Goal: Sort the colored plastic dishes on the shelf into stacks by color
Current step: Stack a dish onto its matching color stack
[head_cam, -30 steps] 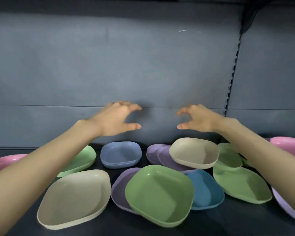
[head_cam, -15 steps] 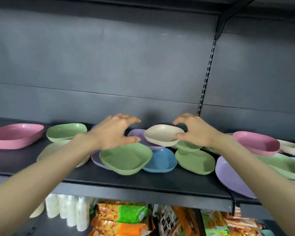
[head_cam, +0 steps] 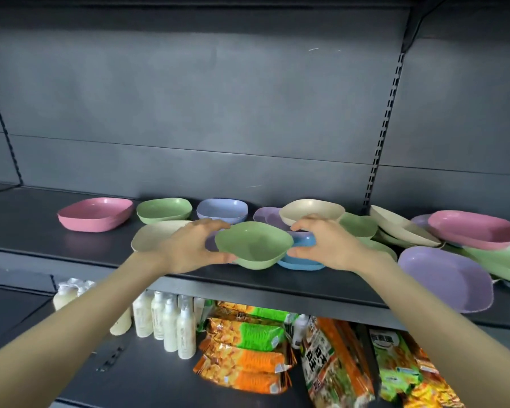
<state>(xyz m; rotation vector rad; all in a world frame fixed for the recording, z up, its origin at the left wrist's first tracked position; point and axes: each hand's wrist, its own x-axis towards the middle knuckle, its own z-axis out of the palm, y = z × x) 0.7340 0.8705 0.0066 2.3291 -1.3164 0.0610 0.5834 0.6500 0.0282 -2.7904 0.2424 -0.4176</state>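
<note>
Grip of left hand point(head_cam: 193, 245) and right hand point(head_cam: 326, 245) holds opposite rims of the green dish point(head_cam: 255, 245).

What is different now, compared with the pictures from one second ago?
Both hands came down and closed in: the left hand and the right hand now grip the front green dish at its two sides. It still overlaps the blue dish. The other dishes stayed in place.

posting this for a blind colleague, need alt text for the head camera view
A left hand and right hand curl round the sides of a green dish at the front of a dark shelf crowded with pink, green, blue, purple and cream dishes. Bottles and snack packets sit below.
</note>
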